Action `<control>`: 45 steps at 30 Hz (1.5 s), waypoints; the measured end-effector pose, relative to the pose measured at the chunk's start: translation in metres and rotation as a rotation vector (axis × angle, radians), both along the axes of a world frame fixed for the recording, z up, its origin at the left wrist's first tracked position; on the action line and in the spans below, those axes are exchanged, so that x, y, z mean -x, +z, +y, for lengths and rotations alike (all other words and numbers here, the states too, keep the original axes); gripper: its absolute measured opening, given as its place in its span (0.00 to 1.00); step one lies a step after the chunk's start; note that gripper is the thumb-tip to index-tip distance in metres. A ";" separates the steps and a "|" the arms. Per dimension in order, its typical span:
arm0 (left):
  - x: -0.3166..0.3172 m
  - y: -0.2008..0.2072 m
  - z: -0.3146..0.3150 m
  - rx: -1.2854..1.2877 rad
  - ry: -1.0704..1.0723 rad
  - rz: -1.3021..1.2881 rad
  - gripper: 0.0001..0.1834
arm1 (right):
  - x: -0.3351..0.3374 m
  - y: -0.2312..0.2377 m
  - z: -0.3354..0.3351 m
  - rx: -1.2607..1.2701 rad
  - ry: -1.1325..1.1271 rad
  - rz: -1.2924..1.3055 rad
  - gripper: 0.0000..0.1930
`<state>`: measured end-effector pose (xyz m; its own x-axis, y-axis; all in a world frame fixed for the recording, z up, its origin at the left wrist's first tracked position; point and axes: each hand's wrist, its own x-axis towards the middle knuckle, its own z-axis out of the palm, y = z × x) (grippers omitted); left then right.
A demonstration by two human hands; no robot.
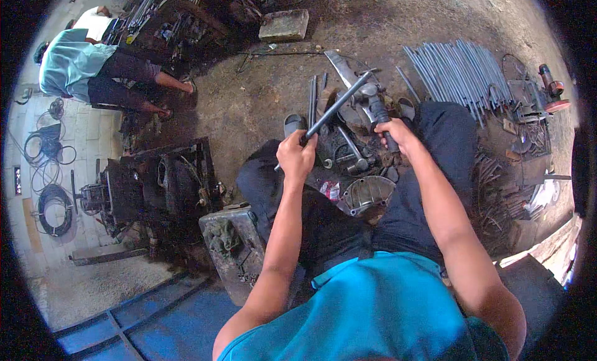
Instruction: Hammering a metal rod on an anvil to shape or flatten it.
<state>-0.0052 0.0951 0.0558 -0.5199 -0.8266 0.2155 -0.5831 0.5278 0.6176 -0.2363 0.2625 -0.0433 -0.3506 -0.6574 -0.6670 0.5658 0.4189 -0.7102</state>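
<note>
My left hand is closed around a grey metal rod, which slants up and to the right. The rod's far end lies beside the head of a hammer. My right hand grips that hammer by its black handle. Beneath the tools is a worn block, partly hidden by the rod and hammer. A flat metal bar extends beyond it. Between my legs, another hammer and a round metal cover with holes lie on the ground.
Many grey rods lie in a row at the right, near an angle grinder. Scrap metal is heaped beside my right leg. Dark machinery stands left. A person bends over a cluttered bench at far left.
</note>
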 end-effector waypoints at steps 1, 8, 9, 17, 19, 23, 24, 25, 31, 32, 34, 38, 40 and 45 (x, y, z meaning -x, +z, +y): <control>0.001 -0.003 -0.002 0.009 -0.007 -0.048 0.14 | -0.002 0.001 -0.001 -0.001 0.002 0.003 0.08; 0.009 -0.012 -0.010 -0.055 -0.021 -0.295 0.20 | -0.006 0.010 0.002 -0.001 -0.011 0.075 0.09; 0.008 -0.014 -0.010 -0.080 -0.024 -0.315 0.20 | -0.007 0.009 0.002 -0.024 -0.012 0.088 0.09; -0.003 -0.009 -0.008 -0.108 -0.063 -0.344 0.16 | -0.015 0.004 0.000 -0.125 -0.027 0.193 0.08; -0.005 -0.010 -0.013 -0.098 -0.062 -0.315 0.16 | -0.011 0.004 -0.001 -0.130 -0.015 0.164 0.08; -0.014 -0.009 -0.018 -0.031 -0.057 -0.356 0.17 | -0.016 0.012 -0.007 -0.107 -0.028 0.192 0.07; -0.017 -0.012 -0.019 -0.008 -0.056 -0.348 0.16 | -0.017 0.010 -0.007 -0.117 -0.017 0.188 0.07; -0.020 -0.016 -0.016 -0.019 -0.048 -0.354 0.16 | -0.019 0.011 -0.008 -0.117 -0.027 0.186 0.07; -0.017 -0.015 -0.012 -0.041 -0.071 -0.342 0.17 | -0.024 0.003 -0.010 -0.087 -0.090 0.240 0.06; -0.015 -0.015 -0.013 -0.032 -0.073 -0.343 0.17 | -0.021 0.000 -0.010 -0.080 -0.094 0.238 0.06; -0.012 -0.013 -0.014 -0.033 -0.053 -0.457 0.19 | -0.018 -0.003 -0.012 -0.099 -0.100 0.197 0.06; -0.016 -0.001 -0.012 -0.030 -0.092 -0.404 0.18 | -0.007 0.000 -0.011 -0.024 -0.093 0.070 0.06; -0.016 0.004 -0.008 -0.019 -0.092 -0.448 0.18 | -0.009 0.000 -0.006 -0.035 -0.106 0.117 0.06; -0.011 0.008 -0.009 -0.024 -0.096 -0.530 0.18 | -0.007 0.018 -0.004 -0.041 -0.091 0.352 0.06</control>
